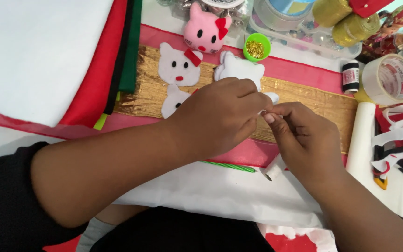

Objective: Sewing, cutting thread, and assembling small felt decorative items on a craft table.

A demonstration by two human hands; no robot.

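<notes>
- A small white felt piece (270,99) sits pinched between the two hands, just above the middle of the work surface; only its pale tip shows past the fingers, so its full shape cannot be told.
- The left hand (220,116) curls over the piece from the left, fingers closed down on it.
- The right hand (304,137) meets it from the right, thumb and forefinger pressed together on the same bit of felt; the two hands touch at the fingertips.
- Just behind the left hand lies a blank white cat-head cutout (239,67), its lower edge hidden by the knuckles.
- To its left are two white cat faces with red bows (179,65), one partly covered by the left wrist.
- All these lie on a gold strip (323,102) over pink cloth (299,67).
- Farther back sit a pink plush cat head (206,30) and a green cup of gold pins (256,46), near each other.
- A green pencil (229,166) and a small white roll (274,169) lie below the hands on white felt.
- Right edge is crowded: a tape roll (390,79), a black thread spool (350,75), felt scraps (397,140).
- Stacked felt sheets (38,51) fill the upper left; open room lies only along the near white sheet.
</notes>
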